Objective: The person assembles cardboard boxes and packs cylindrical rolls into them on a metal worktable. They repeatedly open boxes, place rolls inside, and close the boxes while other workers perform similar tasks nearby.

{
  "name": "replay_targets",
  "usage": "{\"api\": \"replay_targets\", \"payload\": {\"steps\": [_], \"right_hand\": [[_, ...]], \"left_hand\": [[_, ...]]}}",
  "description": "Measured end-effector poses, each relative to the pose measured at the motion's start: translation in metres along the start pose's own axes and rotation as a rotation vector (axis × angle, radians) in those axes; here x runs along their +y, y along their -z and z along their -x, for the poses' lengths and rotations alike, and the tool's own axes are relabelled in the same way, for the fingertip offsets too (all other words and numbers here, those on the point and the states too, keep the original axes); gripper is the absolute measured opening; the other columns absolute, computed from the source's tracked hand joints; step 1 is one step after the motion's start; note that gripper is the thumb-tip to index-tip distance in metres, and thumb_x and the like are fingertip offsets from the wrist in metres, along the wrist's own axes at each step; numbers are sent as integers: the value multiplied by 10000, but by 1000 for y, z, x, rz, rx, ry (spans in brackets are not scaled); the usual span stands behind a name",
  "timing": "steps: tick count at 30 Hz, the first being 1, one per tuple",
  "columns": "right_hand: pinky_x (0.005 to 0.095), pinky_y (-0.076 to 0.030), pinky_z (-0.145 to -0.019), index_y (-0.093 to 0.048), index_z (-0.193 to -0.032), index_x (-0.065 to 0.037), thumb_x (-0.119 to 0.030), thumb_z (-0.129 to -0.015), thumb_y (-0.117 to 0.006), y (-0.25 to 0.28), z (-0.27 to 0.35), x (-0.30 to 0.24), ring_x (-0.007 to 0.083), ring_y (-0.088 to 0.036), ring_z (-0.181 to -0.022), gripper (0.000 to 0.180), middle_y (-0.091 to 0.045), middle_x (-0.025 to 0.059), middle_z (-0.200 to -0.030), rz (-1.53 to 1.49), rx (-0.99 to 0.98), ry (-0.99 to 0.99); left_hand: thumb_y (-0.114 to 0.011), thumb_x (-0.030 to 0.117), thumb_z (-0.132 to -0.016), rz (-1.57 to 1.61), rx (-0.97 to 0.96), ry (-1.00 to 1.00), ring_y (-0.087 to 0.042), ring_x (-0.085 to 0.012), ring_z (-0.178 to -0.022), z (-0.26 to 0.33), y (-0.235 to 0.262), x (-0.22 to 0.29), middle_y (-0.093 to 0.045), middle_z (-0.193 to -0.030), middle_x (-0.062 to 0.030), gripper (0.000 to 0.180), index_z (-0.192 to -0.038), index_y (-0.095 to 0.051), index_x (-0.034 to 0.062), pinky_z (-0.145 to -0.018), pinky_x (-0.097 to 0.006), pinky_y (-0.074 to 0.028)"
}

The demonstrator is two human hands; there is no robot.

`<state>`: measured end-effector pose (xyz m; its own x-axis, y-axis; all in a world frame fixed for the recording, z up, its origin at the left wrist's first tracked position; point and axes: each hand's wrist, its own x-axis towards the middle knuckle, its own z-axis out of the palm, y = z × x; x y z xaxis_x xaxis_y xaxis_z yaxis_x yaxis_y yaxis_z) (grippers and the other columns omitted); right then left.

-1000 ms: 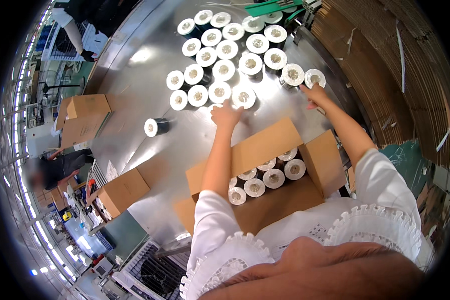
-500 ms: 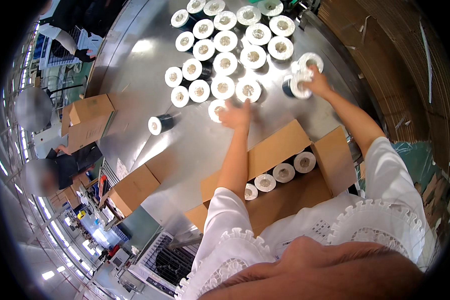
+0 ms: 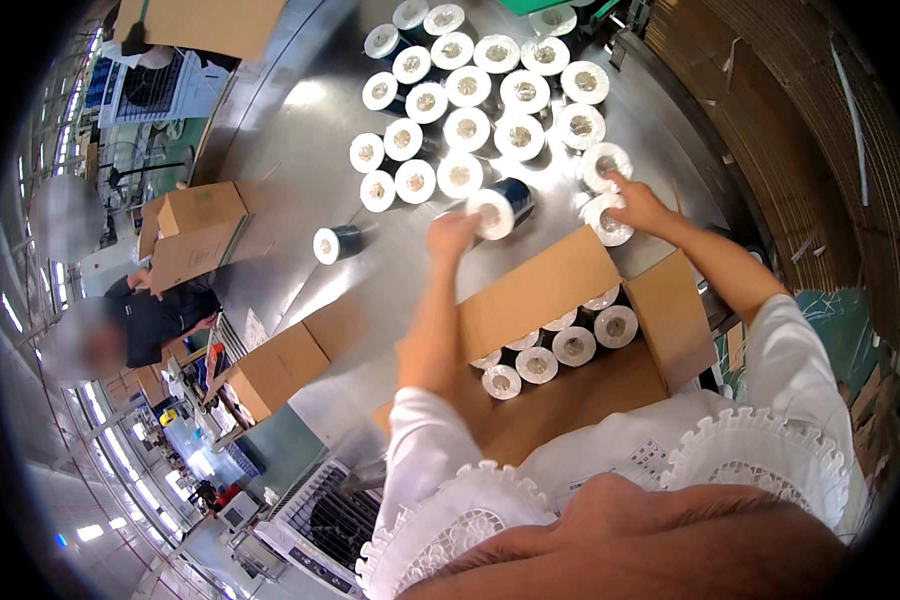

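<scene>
My left hand (image 3: 453,235) is closed at the left edge of a tilted roll (image 3: 491,214) with a white end and a dark side. My right hand (image 3: 644,208) grips a similar roll (image 3: 607,220) beside the box's far flap; its upper fingers also touch another white-ended roll (image 3: 604,166) just beyond. Several more rolls (image 3: 467,130) stand in a cluster on the metal table (image 3: 280,180). In front of me sits an open cardboard box (image 3: 535,280) with two rows of rolls (image 3: 574,345) along its far side. The far flap partly hides the back row.
A single roll (image 3: 327,246) lies on its side at the left. Cardboard boxes (image 3: 275,375) stand along the table's left side, another box (image 3: 200,235) farther off near a co-worker (image 3: 160,315). Stacked flat cardboard (image 3: 790,130) rises at the right.
My left hand has moved back and left and now holds a tilted roll. My right hand has come nearer the box with its roll. A back row of rolls now shows inside the box.
</scene>
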<state>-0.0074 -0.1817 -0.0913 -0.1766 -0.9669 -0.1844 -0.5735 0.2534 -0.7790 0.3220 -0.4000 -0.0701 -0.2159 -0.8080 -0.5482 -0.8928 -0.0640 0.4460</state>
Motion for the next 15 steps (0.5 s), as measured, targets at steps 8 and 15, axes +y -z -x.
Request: {"api": "replay_targets", "payload": {"steps": [8, 15], "right_hand": [[285, -517, -731, -417, -1361, -69, -56, -773, -678, 162, 56, -144, 137, -657, -812, 643, -692, 102, -859, -122, 366, -91], [385, -540, -723, -459, -1295, -40, -113, -767, -676, 132, 141, -252, 301, -667, -806, 575, -649, 155, -889, 271, -334, 605]], "left_hand": [[-690, 2, -789, 505, 225, -156, -588, -105, -876, 228, 203, -4, -609, -969, -39, 197, -975, -654, -50, -759, -227, -463], [-761, 175, -714, 226, -170, -190, -597, -200, -808, 346, 140, -23, -609, -907, -87, 294, -965, -707, 31, -705, -340, -490]]}}
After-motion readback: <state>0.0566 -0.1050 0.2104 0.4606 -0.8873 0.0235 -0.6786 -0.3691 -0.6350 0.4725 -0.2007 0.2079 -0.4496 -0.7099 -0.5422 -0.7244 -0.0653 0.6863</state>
